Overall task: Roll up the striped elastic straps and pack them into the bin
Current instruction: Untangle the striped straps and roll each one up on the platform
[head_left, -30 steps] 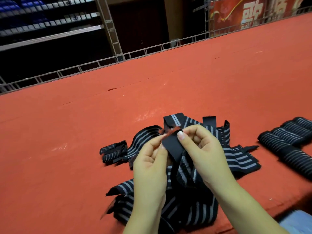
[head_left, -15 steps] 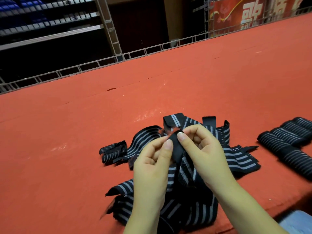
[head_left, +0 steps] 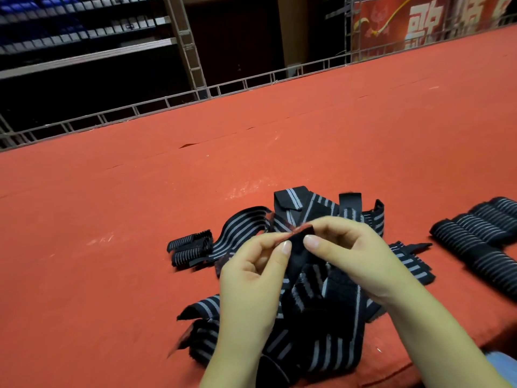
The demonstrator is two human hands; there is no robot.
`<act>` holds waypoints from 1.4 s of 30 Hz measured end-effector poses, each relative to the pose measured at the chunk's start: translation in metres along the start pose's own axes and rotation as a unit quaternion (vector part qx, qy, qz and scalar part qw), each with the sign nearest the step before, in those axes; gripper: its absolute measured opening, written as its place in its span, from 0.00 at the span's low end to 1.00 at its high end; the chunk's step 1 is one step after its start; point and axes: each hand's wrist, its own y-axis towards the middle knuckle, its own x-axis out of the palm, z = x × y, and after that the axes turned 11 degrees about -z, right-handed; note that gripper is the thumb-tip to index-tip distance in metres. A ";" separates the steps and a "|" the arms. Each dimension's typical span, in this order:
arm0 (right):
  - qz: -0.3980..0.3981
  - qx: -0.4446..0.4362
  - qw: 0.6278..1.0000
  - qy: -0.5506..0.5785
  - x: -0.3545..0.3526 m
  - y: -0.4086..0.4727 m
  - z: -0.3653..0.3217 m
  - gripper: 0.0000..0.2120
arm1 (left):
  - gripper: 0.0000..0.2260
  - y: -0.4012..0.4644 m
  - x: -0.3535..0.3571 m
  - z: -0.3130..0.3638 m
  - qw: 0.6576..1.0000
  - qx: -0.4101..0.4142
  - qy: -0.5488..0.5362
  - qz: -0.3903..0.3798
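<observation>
loose straps (head_left: 316,326) on table (head_left: 112,275) centre | rolled straps (head_left: 486,236) at 3 o'clock | small roll (head_left: 190,247) at 9 | railing (head_left: 167,102) at 12

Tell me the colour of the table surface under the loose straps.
Orange-red felt table surface, seen in the head view, the only one.

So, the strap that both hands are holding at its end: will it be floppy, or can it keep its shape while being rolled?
Probably floppy: below the left hand and right hand, the strap hangs limp into the loose pile. It likely holds shape only once wound tight, like the finished rolls. Those look cylindrical, so they may roll if nudged.
</observation>
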 end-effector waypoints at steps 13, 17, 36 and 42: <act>0.095 -0.013 0.978 0.183 0.019 0.036 -0.028 0.05 | 0.17 0.004 0.012 0.001 0.999 0.008 0.017 -0.048; 0.077 0.051 0.937 0.338 0.014 0.055 -0.044 0.06 | 0.15 0.011 0.000 0.006 0.999 0.019 0.044 -0.021; -0.100 -0.078 0.989 -0.075 0.023 0.053 -0.040 0.45 | 0.23 0.115 -0.055 0.088 0.987 0.161 -0.005 0.001; -0.027 -0.159 0.987 0.005 0.021 0.069 -0.054 0.32 | 0.25 0.136 -0.061 0.088 0.998 0.052 -0.007 -0.038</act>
